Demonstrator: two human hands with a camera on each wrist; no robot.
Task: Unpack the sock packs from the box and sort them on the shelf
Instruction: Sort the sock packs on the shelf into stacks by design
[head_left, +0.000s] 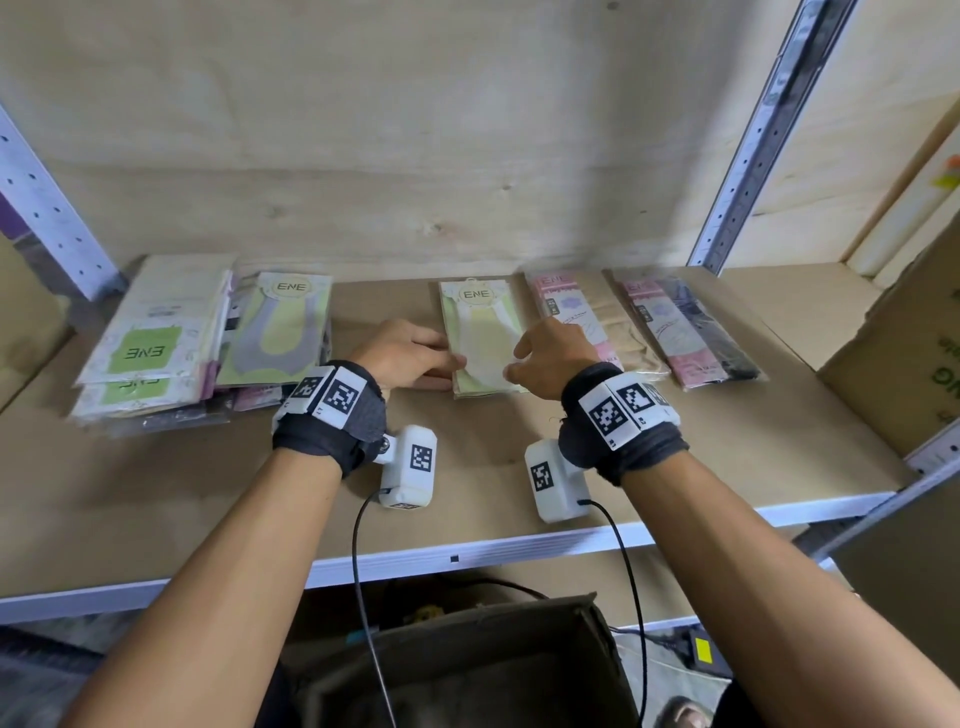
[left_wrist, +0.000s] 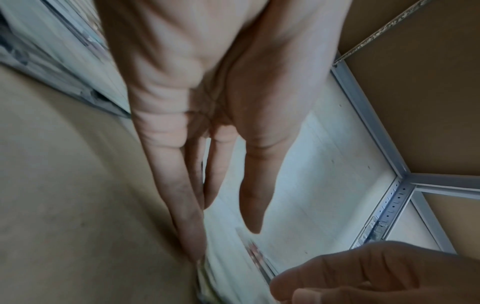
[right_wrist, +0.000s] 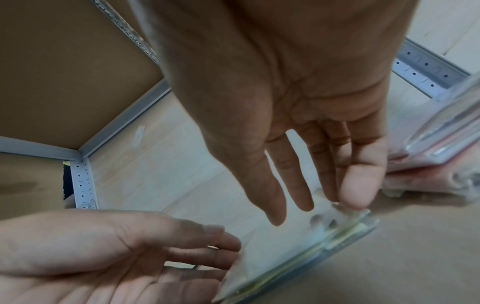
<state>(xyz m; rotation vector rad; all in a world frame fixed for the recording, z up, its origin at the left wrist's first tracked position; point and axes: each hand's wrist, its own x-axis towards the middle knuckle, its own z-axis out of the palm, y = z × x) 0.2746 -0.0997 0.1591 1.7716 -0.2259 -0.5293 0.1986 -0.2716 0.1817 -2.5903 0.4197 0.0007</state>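
Note:
A small stack of pale yellow-green ENE sock packs lies flat mid-shelf. My left hand is at its left edge, straight fingertips touching the side of the stack. My right hand hovers over the stack's right side, fingers straight, two fingertips resting on the top pack. Neither hand grips it. The open brown box sits below the shelf; its contents are hidden.
On the shelf, a loose pile of green ENE packs and a grey-yellow pack lie left. Pink packs with beige socks and black socks lie right. A cardboard carton stands far right.

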